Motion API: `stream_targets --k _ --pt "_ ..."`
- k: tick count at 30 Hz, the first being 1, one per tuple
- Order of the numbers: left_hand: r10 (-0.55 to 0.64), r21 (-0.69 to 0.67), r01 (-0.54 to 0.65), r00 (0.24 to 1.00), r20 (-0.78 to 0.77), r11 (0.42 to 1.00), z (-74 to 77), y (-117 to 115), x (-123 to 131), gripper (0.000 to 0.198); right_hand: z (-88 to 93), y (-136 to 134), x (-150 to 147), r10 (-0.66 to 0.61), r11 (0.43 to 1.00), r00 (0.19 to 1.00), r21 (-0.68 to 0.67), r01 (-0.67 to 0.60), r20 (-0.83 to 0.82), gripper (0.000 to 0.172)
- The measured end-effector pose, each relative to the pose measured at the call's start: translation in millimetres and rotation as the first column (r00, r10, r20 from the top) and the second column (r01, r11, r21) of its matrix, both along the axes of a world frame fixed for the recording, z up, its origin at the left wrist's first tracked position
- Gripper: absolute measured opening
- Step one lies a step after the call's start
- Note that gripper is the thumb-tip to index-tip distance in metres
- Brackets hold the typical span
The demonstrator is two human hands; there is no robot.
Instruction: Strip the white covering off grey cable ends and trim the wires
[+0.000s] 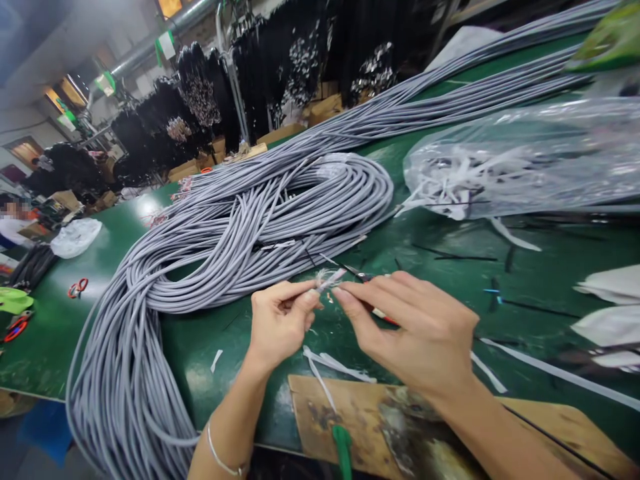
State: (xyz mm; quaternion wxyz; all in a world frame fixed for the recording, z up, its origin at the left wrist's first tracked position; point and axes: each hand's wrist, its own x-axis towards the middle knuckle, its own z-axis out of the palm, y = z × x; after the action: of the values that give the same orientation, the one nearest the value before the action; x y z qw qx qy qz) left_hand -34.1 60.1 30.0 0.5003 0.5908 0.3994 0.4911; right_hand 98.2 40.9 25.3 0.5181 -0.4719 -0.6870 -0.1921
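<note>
Near the middle of the head view, my left hand (pixel 285 317) is closed in a pinch on a frayed cable end (pixel 325 281) with pale strands and a white strip spreading out of it. My right hand (pixel 413 323) meets it from the right, thumb and forefinger close together at the strands; what they pinch is too small to make out. Partly hidden behind my right hand, a pair of cutters (pixel 364 275) with dark blades and red-orange handles shows. Just beyond my hands lies a big looped bundle of grey cables (pixel 210 260).
White strips (pixel 340 365) and black ties (pixel 455 256) are scattered over the green table (pixel 200 347). A clear plastic bag (pixel 520 167) of white strips lies at right. Nearer are a wooden board (pixel 320 407) and a green-handled tool (pixel 343 450). Red-handled scissors (pixel 78 288) lie at left; a person (pixel 15 227) is beyond.
</note>
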Motion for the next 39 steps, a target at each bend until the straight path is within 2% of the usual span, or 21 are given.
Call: stream_targets --k 4,6,8,10,12,14,15,16,18,20,22,29,34,39 --pt "0.028 0.237 0.032 0.970 -0.243 0.971 4.3 0 -5 0.020 -3.4 2 0 0.024 0.998 0.999 -0.051 -0.026 -0.043 0.017" --pt "0.055 0.285 0.033 0.954 -0.294 0.958 5.7 -1 -6 0.020 -3.6 2 1 0.057 0.997 0.997 -0.043 -0.059 -0.044 0.017" --pt "0.049 0.253 0.025 0.959 -0.280 0.967 4.7 0 -5 0.021 -1.3 -1 0 0.124 0.992 0.991 -0.015 -0.125 -0.050 0.016" --pt "0.096 0.199 -0.050 0.969 -0.226 0.979 1.5 3 -3 0.020 2.9 -6 -2 0.253 0.967 0.964 0.005 -0.254 -0.075 0.015" --pt "0.188 0.111 -0.173 0.971 -0.147 0.979 -1.9 8 -1 0.020 6.7 -12 -7 0.445 0.893 0.891 -0.028 -0.449 -0.093 0.017" --pt "0.222 -0.023 -0.223 0.974 -0.047 0.975 -2.9 12 -1 0.026 7.6 -15 -12 0.574 0.807 0.813 -0.097 -0.582 -0.096 0.019" --pt "0.194 -0.090 -0.193 0.981 0.006 0.977 -2.2 14 -2 0.031 6.6 -15 -13 0.557 0.817 0.824 -0.108 -0.566 -0.108 0.019" --pt "0.146 -0.141 -0.137 0.988 0.057 0.980 -0.6 14 -3 0.036 5.0 -14 -14 0.474 0.868 0.872 -0.103 -0.486 -0.119 0.018" --pt "0.063 -0.180 -0.040 0.990 0.124 0.983 3.6 12 -5 0.044 1.6 -10 -12 0.212 0.973 0.971 -0.066 -0.220 -0.109 0.014" --pt "0.025 -0.179 0.000 0.991 0.135 0.984 7.3 9 -6 0.046 0.0 -5 -8 -0.011 1.000 0.998 -0.019 0.010 -0.059 0.010" --pt "0.022 -0.156 -0.004 0.994 0.111 0.988 8.8 5 -6 0.043 1.2 -3 -5 -0.098 0.995 0.995 0.015 0.098 -0.005 0.008" --pt "0.080 0.080 -0.070 0.989 -0.125 0.994 6.8 -1 -4 0.023 6.7 -4 -4 -0.140 0.989 0.989 0.058 0.137 0.054 0.008" --pt "0.166 0.270 -0.091 0.949 -0.269 0.958 9.0 -4 -6 0.021 5.8 -3 -2 -0.142 0.988 0.986 0.072 0.136 0.091 0.007" --pt "0.232 0.372 -0.097 0.913 -0.337 0.923 10.4 -6 -5 0.021 6.4 -4 0 -0.170 0.983 0.979 0.086 0.160 0.115 0.007"
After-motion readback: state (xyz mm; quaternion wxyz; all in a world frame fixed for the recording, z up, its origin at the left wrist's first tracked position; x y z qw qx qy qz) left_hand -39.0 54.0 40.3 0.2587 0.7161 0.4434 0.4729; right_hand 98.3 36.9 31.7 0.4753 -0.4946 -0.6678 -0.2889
